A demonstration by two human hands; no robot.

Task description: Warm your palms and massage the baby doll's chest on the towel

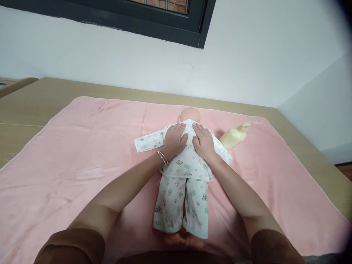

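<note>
A baby doll lies face down with its head away from me, its feet close to my body. It wears a white printed pyjama top and matching trousers. My left hand rests flat on the left side of the doll's upper back, fingers stretched out, with bangles at the wrist. On the right side of the back lies my right hand, also flat with fingers extended. Neither hand grips anything. Both sleeves of the top spread out sideways.
A pink blanket lies under the doll on a wooden table. Just right of the doll, a pale yellow pump bottle stands tilted in view. Behind the table is a white wall with a dark window frame.
</note>
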